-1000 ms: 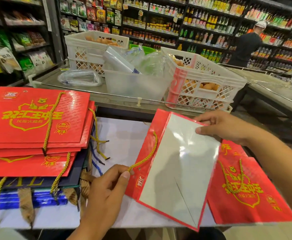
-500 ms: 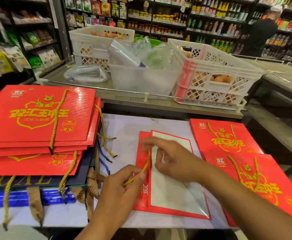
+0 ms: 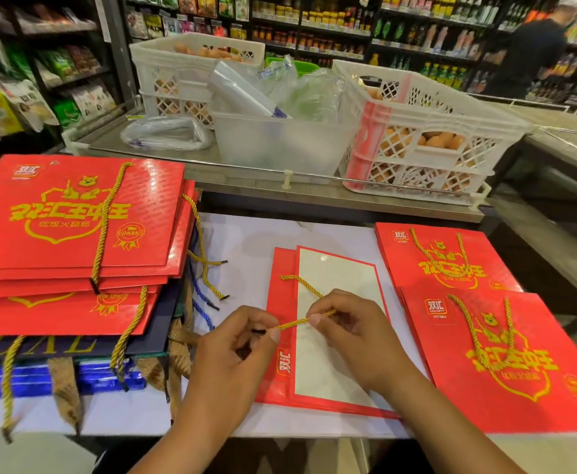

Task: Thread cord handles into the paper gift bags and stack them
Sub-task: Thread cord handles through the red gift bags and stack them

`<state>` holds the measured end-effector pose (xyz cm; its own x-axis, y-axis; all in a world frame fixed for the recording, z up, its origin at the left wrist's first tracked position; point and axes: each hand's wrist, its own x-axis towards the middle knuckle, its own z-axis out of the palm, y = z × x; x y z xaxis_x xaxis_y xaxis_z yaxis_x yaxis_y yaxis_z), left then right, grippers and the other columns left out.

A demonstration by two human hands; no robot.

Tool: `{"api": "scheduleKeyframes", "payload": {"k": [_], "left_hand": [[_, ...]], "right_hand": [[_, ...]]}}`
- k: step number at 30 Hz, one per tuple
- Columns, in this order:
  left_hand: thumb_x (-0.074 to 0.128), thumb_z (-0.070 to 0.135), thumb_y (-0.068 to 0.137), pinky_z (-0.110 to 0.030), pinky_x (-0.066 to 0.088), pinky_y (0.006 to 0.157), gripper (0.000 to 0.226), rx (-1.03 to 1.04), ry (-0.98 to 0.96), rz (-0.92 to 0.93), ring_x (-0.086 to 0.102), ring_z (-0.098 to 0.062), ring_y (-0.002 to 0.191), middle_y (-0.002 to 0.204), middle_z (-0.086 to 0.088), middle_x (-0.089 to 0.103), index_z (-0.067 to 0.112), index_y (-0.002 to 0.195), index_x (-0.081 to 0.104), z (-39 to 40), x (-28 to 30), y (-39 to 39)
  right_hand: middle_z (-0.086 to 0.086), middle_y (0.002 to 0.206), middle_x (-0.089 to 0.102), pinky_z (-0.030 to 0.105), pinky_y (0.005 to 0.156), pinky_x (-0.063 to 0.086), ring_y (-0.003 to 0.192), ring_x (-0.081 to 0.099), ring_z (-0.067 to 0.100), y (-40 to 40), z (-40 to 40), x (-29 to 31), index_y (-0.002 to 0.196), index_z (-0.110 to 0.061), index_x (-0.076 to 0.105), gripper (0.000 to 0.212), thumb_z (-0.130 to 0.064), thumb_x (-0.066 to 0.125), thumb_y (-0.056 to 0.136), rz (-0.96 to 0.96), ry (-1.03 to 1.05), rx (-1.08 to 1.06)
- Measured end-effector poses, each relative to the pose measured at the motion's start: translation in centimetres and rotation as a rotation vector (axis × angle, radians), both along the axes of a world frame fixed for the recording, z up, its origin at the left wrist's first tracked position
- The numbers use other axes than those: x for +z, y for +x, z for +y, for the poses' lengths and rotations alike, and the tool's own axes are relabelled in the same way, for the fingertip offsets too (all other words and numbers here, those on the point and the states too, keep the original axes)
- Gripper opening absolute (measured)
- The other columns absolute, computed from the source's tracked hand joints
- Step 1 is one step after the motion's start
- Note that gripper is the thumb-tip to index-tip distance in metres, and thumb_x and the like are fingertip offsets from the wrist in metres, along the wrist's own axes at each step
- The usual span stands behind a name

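A flat red paper gift bag (image 3: 335, 278) lies in the middle of the white table, its white panel facing up. A gold cord (image 3: 305, 287) runs from the bag's upper left edge down to my hands. My left hand (image 3: 235, 357) pinches the cord near its black tip. My right hand (image 3: 352, 331) pinches the same cord a little further along, over the bag. A tall stack of red bags with gold cord handles (image 3: 71, 241) stands at the left. Two more red bags with handles (image 3: 499, 354) lie overlapped at the right.
Dark blue bags and brown handles (image 3: 58, 374) lie under the left stack. Behind the table runs a metal counter (image 3: 280, 186) with white crates (image 3: 420, 138), a clear tub (image 3: 280, 142) and plastic bags. A person (image 3: 526, 53) stands at the shelves far right.
The bag went from held up at a tilt to lying flat on the table. My right hand left the bag's top edge and came down onto the cord beside my left hand.
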<state>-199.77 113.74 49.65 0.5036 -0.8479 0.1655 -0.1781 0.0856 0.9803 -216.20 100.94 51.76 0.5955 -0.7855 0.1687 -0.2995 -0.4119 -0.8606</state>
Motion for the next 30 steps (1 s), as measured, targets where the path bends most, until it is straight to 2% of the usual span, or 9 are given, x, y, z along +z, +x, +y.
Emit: {"api": "scheduleKeyframes", "payload": {"k": [2, 6, 11, 15, 17, 20, 23, 26, 30], "left_hand": [[0.075, 0.019, 0.092, -0.038, 0.055, 0.067, 0.012, 0.006, 0.001, 0.013, 0.064, -0.017, 0.074, 0.079, 0.002, 0.07, 0.03, 0.091, 0.072, 0.0, 0.0, 0.0], [0.078, 0.018, 0.09, -0.043, 0.056, 0.066, 0.012, -0.003, 0.026, 0.002, 0.065, -0.026, 0.068, 0.072, -0.005, 0.068, 0.028, 0.088, 0.072, -0.1, 0.2, -0.1], [0.079, 0.016, 0.09, -0.037, 0.053, 0.062, 0.014, -0.02, 0.038, -0.059, 0.062, -0.027, 0.068, 0.068, -0.003, 0.065, 0.027, 0.089, 0.071, -0.2, -0.1, -0.2], [0.073, 0.017, 0.094, -0.036, 0.051, 0.062, 0.013, -0.003, 0.036, -0.054, 0.06, -0.018, 0.065, 0.068, 0.003, 0.064, 0.03, 0.095, 0.071, -0.2, -0.1, -0.1], [0.07, 0.02, 0.097, -0.033, 0.055, 0.071, 0.011, 0.021, 0.035, -0.069, 0.067, -0.013, 0.077, 0.081, 0.007, 0.071, 0.031, 0.096, 0.071, -0.2, -0.1, 0.1], [0.065, 0.021, 0.099, -0.041, 0.06, 0.081, 0.014, 0.071, 0.102, -0.088, 0.069, -0.008, 0.097, 0.103, 0.013, 0.072, 0.033, 0.105, 0.069, -0.4, -0.4, 0.4], [0.062, 0.013, 0.099, -0.031, 0.058, 0.088, 0.029, 0.071, 0.16, -0.182, 0.064, 0.004, 0.105, 0.114, 0.022, 0.069, 0.038, 0.114, 0.063, -0.7, -0.5, 0.4], [0.058, 0.012, 0.101, -0.015, 0.056, 0.077, 0.028, 0.02, 0.175, -0.178, 0.066, 0.006, 0.101, 0.107, 0.022, 0.072, 0.036, 0.113, 0.065, -0.9, -0.3, 0.3], [0.057, 0.004, 0.102, -0.026, 0.063, 0.068, 0.035, 0.01, 0.184, -0.044, 0.07, -0.007, 0.09, 0.095, 0.01, 0.072, 0.036, 0.107, 0.071, -1.0, -0.5, 0.7]], "right_hand": [[-0.01, 0.094, 0.069, 0.035, 0.072, 0.057, 0.079, 0.065, 0.018, 0.1, 0.2, 0.0, 0.091, -0.028, 0.075, 0.016, -0.017, 0.067, 0.099, -0.001, 0.001, -0.02], [-0.021, 0.102, 0.068, 0.017, 0.065, 0.044, 0.064, 0.058, 0.008, 0.3, 1.1, -0.1, 0.105, -0.033, 0.071, 0.027, -0.008, 0.064, 0.098, 0.095, -0.103, -0.068], [-0.017, 0.107, 0.068, 0.028, 0.055, 0.049, 0.055, 0.061, 0.018, 1.6, 4.4, 0.5, 0.127, -0.044, 0.054, 0.05, -0.007, 0.059, 0.093, 0.061, 0.037, 0.15], [-0.007, 0.092, 0.07, 0.04, 0.073, 0.061, 0.079, 0.07, 0.018, 2.0, 4.2, -0.2, 0.113, -0.04, 0.062, 0.025, -0.022, 0.067, 0.097, 0.041, 0.029, 0.069], [-0.004, 0.082, 0.071, 0.035, 0.071, 0.06, 0.076, 0.068, 0.017, 1.8, 4.0, -0.4, 0.098, -0.032, 0.072, 0.01, -0.023, 0.072, 0.095, -0.024, 0.053, 0.015], [0.002, 0.071, 0.069, 0.02, 0.063, 0.053, 0.068, 0.066, 0.025, 1.6, 3.4, -0.3, 0.087, -0.025, 0.078, 0.016, -0.009, 0.076, 0.092, -0.149, 0.133, -0.077], [-0.001, 0.071, 0.071, 0.019, 0.063, 0.053, 0.064, 0.066, 0.016, 1.3, 2.5, -0.2, 0.085, -0.025, 0.079, 0.021, -0.005, 0.076, 0.091, -0.192, 0.154, -0.134], [-0.006, 0.067, 0.072, 0.017, 0.063, 0.051, 0.06, 0.065, 0.008, 1.3, 2.0, -0.2, 0.085, -0.022, 0.079, 0.018, -0.005, 0.076, 0.091, -0.181, 0.185, -0.131], [-0.009, 0.066, 0.072, 0.016, 0.065, 0.052, 0.062, 0.066, 0.006, 1.2, 1.4, -0.1, 0.09, -0.016, 0.079, 0.01, -0.007, 0.074, 0.093, -0.145, 0.215, -0.074]]}}
